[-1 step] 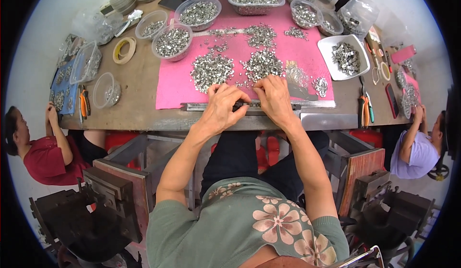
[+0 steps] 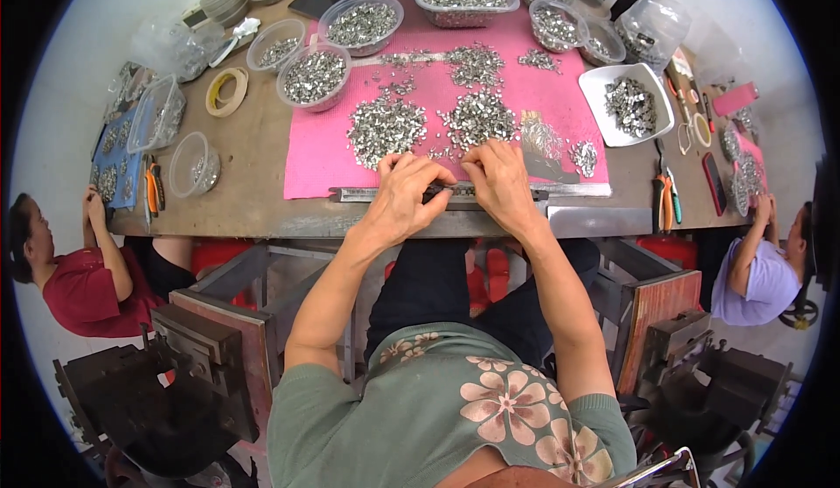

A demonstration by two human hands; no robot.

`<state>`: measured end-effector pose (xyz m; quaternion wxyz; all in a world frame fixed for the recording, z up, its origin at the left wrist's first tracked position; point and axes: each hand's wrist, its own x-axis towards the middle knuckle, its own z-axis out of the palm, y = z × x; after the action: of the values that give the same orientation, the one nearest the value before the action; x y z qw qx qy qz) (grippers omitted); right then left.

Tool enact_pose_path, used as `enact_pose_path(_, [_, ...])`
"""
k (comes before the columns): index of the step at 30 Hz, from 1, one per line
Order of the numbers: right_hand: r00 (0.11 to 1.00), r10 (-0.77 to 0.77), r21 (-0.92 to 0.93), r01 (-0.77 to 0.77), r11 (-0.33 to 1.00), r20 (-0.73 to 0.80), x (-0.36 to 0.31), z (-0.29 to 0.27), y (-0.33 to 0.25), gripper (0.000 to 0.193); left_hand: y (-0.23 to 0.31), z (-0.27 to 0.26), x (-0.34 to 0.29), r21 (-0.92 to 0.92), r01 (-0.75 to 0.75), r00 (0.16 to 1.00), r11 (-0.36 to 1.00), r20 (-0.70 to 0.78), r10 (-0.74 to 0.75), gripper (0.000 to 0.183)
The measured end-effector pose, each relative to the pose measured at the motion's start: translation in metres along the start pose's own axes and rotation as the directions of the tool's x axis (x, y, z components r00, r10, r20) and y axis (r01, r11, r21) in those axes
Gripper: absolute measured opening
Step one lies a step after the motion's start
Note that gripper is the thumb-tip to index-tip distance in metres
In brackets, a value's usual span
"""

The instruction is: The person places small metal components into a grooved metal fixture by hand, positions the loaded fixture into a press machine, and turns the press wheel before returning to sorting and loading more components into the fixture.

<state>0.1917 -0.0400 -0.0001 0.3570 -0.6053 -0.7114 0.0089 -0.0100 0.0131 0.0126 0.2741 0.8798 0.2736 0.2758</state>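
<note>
Head view, left hand (image 2: 404,192) grasping dark piece (image 2: 433,191), right hand (image 2: 500,176) slightly lower than before, its hold unclear

Head cam — L fisheye; looks down from above; hands (image 2: 407,192) & bench (image 2: 254,156) near.

Grn short-slv tee (image 2: 376,418), pale-pink flwr print (image 2: 507,405), dk trousers (image 2: 416,291), prob. red sandals (image 2: 497,275)

Room: pale wall (image 2: 66,151) left and right | Furniture: brown-topped workbench (image 2: 254,169), red stools (image 2: 227,252) both sides
</note>
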Motion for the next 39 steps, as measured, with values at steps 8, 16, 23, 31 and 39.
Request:
enact_pose_path(8, [0.995,0.074,0.208,-0.086,0.974,0.064,-0.018,-0.009,-0.027,0.004,-0.001,0.001,-0.002,-0.023,0.006,0.999,1.000,-0.032,-0.007,0.015])
enact_pose_path(16, [0.998,0.041,-0.010,-0.041,0.999,-0.049,0.001,-0.001,-0.003,0.008,0.005,0.011,-0.002,0.021,0.012,0.994,1.000,-0.110,-0.010,0.016])
enact_pose_path(23, [0.999,-0.012,-0.195,0.005,0.981,-0.036,0.010,0.006,0.002,0.009,0.006,0.019,-0.001,0.079,-0.009,0.981,0.997,-0.192,0.024,0.024])
enact_pose_path(31, [1.000,-0.012,-0.092,0.014,0.996,0.016,0.011,0.002,0.007,0.008,-0.004,0.016,0.021,0.179,-0.008,0.965,0.984,-0.258,0.055,0.011])
enact_pose_path(39, [0.995,0.082,0.038,-0.084,0.996,0.052,0.006,-0.016,0.016,0.007,-0.011,0.026,0.039,0.321,-0.039,0.977,0.946,-0.187,0.103,0.009])
